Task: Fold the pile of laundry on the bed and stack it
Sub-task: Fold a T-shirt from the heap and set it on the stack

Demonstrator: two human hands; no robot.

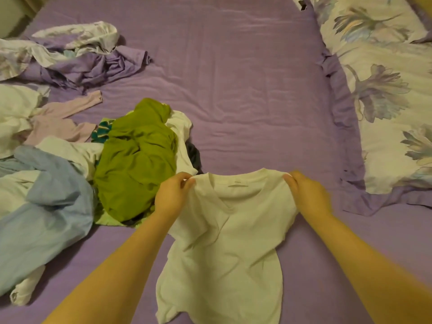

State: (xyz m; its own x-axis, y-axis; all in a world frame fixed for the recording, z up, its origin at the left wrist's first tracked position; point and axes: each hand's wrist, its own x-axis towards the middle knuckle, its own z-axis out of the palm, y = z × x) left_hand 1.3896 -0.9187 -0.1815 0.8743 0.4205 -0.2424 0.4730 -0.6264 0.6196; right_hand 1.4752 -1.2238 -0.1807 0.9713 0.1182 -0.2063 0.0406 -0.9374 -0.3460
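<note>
A white V-neck T-shirt (229, 249) lies spread front-up on the purple bed sheet (245, 90), collar away from me. My left hand (174, 195) pinches its left shoulder and my right hand (306, 195) pinches its right shoulder. The laundry pile sits to the left: a crumpled green garment (138, 160), a light blue garment (46, 218), a pale lilac long-sleeved top (58, 122) and white pieces (14, 118).
A crumpled purple and floral sheet (77, 57) lies at the far left. A floral duvet with a purple border (385, 101) covers the right side of the bed. A small dark item (302, 4) lies at the far edge.
</note>
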